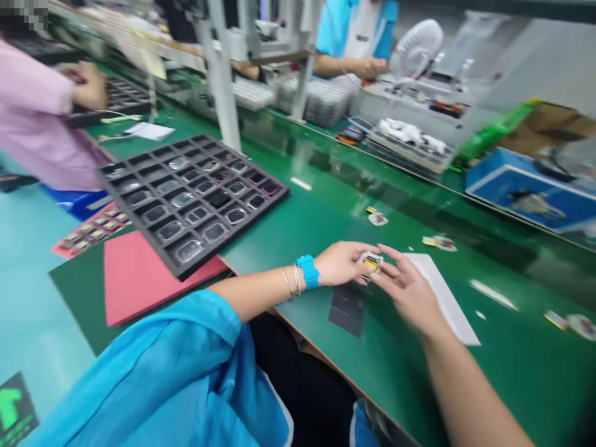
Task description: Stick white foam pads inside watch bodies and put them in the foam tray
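Between my two hands, just above the green bench, is a small pale rounded part [371, 263] with a yellow and black piece on it; its exact kind is too small to make out. My left hand [342, 262], with a blue band at the wrist, grips it from the left. The fingers of my right hand [404, 282] close on its right side. Below my hands lies a dark grey sheet [347, 310]. A white paper strip [440, 295] lies beside and partly behind my right hand.
A black compartment tray [205, 192] of clear-edged parts overlaps a pink foam sheet [135, 279]. Similar small parts [378, 218] with yellow pieces lie along the bench. A blue box [531, 186] stands back right. One co-worker in pink [41, 112] sits left; another in blue [358, 37] works opposite.
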Demonstrator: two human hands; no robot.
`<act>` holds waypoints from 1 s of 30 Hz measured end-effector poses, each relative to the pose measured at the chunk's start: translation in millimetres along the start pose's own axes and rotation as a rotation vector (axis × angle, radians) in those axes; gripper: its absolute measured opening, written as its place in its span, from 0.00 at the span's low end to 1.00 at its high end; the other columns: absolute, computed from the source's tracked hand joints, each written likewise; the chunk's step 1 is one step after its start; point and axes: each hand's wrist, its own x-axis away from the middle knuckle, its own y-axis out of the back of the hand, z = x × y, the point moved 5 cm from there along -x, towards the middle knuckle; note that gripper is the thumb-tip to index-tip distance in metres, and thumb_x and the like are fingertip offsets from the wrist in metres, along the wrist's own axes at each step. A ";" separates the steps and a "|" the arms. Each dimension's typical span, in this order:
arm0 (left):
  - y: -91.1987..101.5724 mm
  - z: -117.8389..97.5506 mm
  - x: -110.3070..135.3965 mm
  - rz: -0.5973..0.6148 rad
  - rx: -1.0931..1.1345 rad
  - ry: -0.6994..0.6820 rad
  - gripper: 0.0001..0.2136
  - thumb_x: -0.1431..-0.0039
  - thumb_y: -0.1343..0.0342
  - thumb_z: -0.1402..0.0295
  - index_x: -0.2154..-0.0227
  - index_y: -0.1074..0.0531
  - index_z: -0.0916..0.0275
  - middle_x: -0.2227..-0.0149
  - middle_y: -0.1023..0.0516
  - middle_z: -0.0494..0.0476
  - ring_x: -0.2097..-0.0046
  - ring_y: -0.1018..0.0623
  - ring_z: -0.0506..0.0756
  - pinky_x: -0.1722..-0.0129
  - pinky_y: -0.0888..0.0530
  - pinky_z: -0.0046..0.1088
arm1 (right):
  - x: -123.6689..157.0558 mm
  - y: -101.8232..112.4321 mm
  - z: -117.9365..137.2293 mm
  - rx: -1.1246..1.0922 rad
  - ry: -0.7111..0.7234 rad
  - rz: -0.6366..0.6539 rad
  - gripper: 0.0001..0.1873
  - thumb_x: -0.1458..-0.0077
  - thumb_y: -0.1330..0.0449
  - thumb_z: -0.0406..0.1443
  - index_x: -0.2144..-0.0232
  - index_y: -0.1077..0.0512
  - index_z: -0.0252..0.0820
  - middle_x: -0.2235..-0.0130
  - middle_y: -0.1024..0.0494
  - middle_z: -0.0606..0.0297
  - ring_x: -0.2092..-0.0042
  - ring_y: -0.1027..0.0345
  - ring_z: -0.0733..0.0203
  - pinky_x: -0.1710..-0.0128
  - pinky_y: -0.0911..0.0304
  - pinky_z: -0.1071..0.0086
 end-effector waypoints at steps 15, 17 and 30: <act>346.4 -164.9 186.7 -1.255 -0.912 -0.511 0.16 0.57 0.29 0.70 0.62 0.23 0.59 0.59 0.22 0.54 0.44 0.28 0.62 0.41 0.35 0.39 | -192.0 22.2 -32.1 0.984 -0.171 -0.420 0.13 0.49 0.37 0.40 0.63 0.22 0.41 0.51 0.26 0.38 0.43 0.35 0.30 0.49 0.38 0.40; 387.0 -171.3 187.4 -1.302 -0.944 -0.457 0.13 0.60 0.29 0.71 0.71 0.25 0.60 0.63 0.22 0.58 0.41 0.30 0.66 0.41 0.37 0.44 | -198.0 32.6 -34.5 0.975 -0.210 -0.376 0.11 0.55 0.35 0.37 0.66 0.23 0.41 0.56 0.23 0.45 0.47 0.31 0.33 0.50 0.35 0.43; 331.0 -184.8 176.9 -1.295 -1.243 -0.140 0.06 0.54 0.36 0.63 0.76 0.26 0.58 0.63 0.21 0.52 0.38 0.34 0.80 0.41 0.44 0.71 | -65.6 41.8 60.3 0.708 0.622 -0.678 0.22 0.54 0.39 0.34 0.53 0.27 0.42 0.52 0.22 0.55 0.49 0.28 0.48 0.47 0.31 0.51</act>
